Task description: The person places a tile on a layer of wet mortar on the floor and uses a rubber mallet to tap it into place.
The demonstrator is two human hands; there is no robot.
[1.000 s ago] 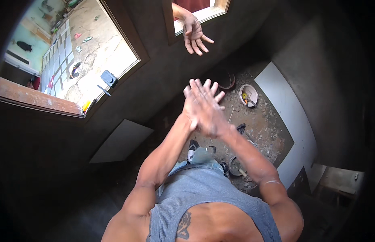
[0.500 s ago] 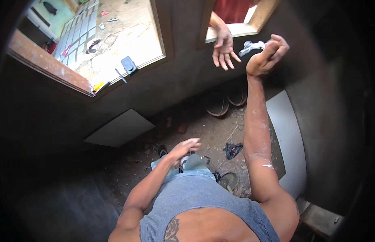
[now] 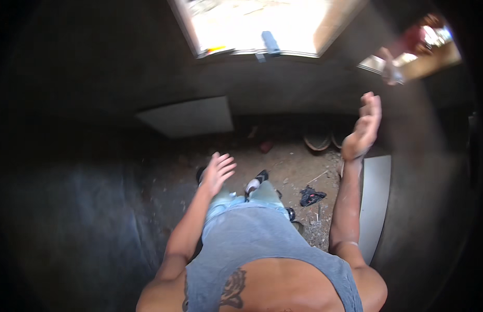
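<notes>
My left hand (image 3: 218, 172) hangs over my left thigh with its fingers spread, holding nothing. Out to the right, my right hand (image 3: 364, 127) is raised below the small window opening; its fingers are stretched upward and nothing shows in them. Another person's hand (image 3: 389, 63) reaches in through that opening, above my right hand and apart from it. A crumpled whitish thing (image 3: 397, 77) is at that hand, too blurred to name.
The large window (image 3: 318, 52) has a blue-grey block (image 3: 271, 43) and a yellow item (image 3: 217, 50) on its sill. Pale boards (image 3: 192, 117) lean at the walls. Round baskets (image 3: 318, 143), a black plastic bag (image 3: 311, 196) and rubble lie on the dirt floor (image 3: 241, 156).
The whitish thing has passed from my right hand to the other person's hand at the small window. My right hand has dropped away, and my left hand has spread its fingers. My view has turned.
</notes>
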